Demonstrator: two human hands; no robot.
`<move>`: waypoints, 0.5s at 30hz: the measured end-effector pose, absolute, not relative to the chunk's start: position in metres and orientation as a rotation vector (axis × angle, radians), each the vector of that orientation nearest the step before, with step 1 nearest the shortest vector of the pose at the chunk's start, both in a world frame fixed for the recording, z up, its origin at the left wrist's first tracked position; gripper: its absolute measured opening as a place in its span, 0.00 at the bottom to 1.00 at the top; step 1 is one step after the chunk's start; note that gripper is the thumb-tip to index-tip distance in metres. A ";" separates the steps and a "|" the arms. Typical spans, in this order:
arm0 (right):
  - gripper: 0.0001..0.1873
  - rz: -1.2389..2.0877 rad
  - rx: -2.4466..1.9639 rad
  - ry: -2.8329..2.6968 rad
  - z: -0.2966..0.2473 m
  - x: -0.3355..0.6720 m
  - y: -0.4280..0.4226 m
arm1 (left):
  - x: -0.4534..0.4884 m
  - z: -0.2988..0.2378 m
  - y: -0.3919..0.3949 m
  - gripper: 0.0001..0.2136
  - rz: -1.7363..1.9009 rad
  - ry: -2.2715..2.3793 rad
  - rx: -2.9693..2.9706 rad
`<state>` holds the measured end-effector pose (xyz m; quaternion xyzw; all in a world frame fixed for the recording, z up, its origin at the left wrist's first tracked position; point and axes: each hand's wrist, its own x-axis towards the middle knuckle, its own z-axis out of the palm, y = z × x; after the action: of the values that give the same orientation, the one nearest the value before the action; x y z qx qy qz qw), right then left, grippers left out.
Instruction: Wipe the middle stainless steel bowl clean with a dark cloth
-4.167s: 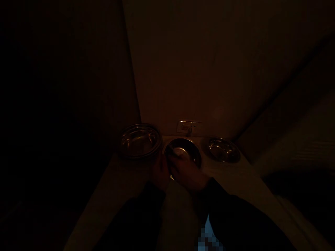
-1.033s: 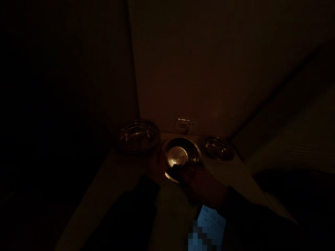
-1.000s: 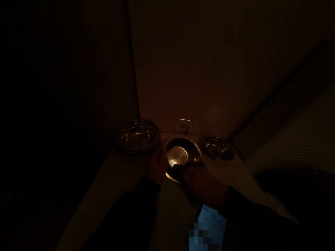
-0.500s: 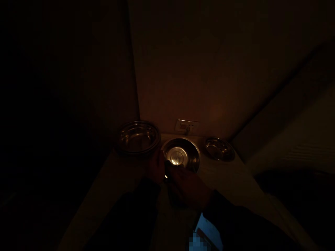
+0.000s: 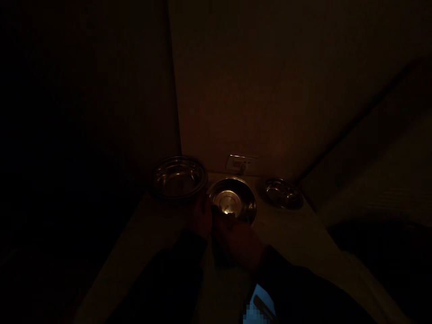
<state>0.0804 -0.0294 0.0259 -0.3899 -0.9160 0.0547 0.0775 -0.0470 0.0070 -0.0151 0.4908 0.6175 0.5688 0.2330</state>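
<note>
The scene is very dark. A shiny steel bowl [image 5: 236, 200] stands in the middle of a pale counter [image 5: 158, 243]. My left hand [image 5: 202, 218] is closed on its left rim. My right hand [image 5: 236, 238] rests over the near rim, fingers curled down into the bowl; whether they hold anything is hidden in the dark. Both arms wear dark sleeves.
A larger steel bowl [image 5: 178, 179] sits to the left and a smaller one [image 5: 282, 193] to the right. A wall socket plate [image 5: 242, 162] is on the wall behind. A lit phone screen [image 5: 261, 308] glows at the bottom. Dark walls close in on both sides.
My right hand has moved left along the near rim of the middle bowl, from its right side towards my left hand. The left hand has stayed on the rim.
</note>
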 end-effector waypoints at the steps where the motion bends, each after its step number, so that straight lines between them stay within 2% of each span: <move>1: 0.13 0.161 -1.171 -2.736 0.027 0.078 -0.030 | -0.048 -0.015 0.007 0.16 1.559 1.702 1.342; 10: 0.20 0.062 -0.932 -2.905 0.025 0.126 -0.027 | -0.054 -0.017 0.010 0.17 1.525 1.596 1.471; 15: 0.21 -0.019 -0.938 -2.920 0.022 0.109 -0.027 | -0.051 -0.019 0.011 0.17 1.541 1.611 1.439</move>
<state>0.1087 -0.0267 0.0217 -0.3058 -0.9514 -0.0063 0.0374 -0.0507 0.0115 -0.0187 0.5262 0.5891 0.5636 0.2415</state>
